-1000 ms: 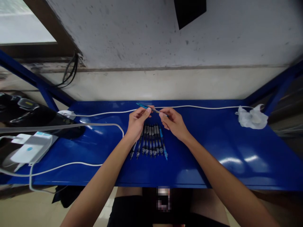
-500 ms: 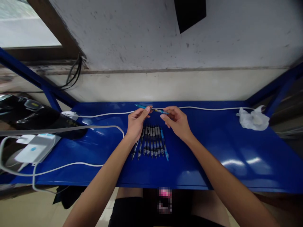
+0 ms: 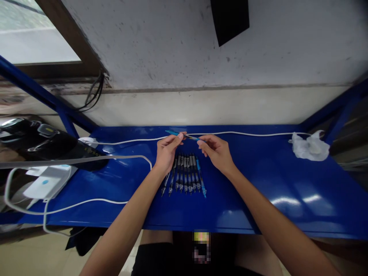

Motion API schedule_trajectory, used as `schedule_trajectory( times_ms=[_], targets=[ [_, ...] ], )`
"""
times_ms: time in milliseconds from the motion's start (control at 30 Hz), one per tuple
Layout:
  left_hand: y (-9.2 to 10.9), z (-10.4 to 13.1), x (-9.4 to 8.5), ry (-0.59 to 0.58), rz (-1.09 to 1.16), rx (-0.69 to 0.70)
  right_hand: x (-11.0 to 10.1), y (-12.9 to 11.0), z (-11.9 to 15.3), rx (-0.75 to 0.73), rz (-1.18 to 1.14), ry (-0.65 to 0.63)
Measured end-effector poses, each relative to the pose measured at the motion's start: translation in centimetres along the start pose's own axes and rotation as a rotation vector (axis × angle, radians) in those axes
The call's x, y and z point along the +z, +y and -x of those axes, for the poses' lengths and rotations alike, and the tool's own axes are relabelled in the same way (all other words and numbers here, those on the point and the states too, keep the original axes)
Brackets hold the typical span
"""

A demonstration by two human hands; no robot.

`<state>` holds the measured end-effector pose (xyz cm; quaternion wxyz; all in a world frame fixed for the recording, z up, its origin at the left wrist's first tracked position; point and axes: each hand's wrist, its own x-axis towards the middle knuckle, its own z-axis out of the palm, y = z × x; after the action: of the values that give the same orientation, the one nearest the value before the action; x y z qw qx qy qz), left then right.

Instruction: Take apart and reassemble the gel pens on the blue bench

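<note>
A blue pen point(image 3: 190, 137) is held level between my two hands above the back part of the blue table point(image 3: 230, 207). My left hand point(image 3: 169, 147) pinches its blue clip end between thumb and fingers. At the other end, my right hand point(image 3: 214, 147) closes thumb and fingertips on the tip, which they cover. Below the hands lies a row of several black-and-grey pens point(image 3: 185, 172), side by side with their tips toward me. Another blue pen point(image 3: 201, 178) lies at the right end of that row.
Left, a black appliance point(image 3: 66, 147) lies beside a white power adapter point(image 3: 48, 184) with loops of white cable. A white cable point(image 3: 241, 133) runs along the table's back. A crumpled white plastic bag point(image 3: 310, 145) sits at the right. Blue frame posts point(image 3: 339, 103) flank the table.
My right thumb and fingertips have closed onto the tip end of the blue pen, where they were looser before. The whole view has shifted slightly; the row of pens is unchanged.
</note>
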<state>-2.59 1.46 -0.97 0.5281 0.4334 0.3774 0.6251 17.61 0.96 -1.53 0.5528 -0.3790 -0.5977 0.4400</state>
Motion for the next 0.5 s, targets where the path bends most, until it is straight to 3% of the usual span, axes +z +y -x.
schedule_trajectory(
  times_ms=[333,500],
  targets=[
    [-0.23,-0.16,0.07,0.033,-0.049,0.032,-0.27,-0.30,-0.03,0.094,0.009,-0.109],
    [-0.33,-0.39,-0.32,0.064,-0.051,0.014,-0.04,-0.25,0.21,0.020,0.026,-0.068]
  ],
)
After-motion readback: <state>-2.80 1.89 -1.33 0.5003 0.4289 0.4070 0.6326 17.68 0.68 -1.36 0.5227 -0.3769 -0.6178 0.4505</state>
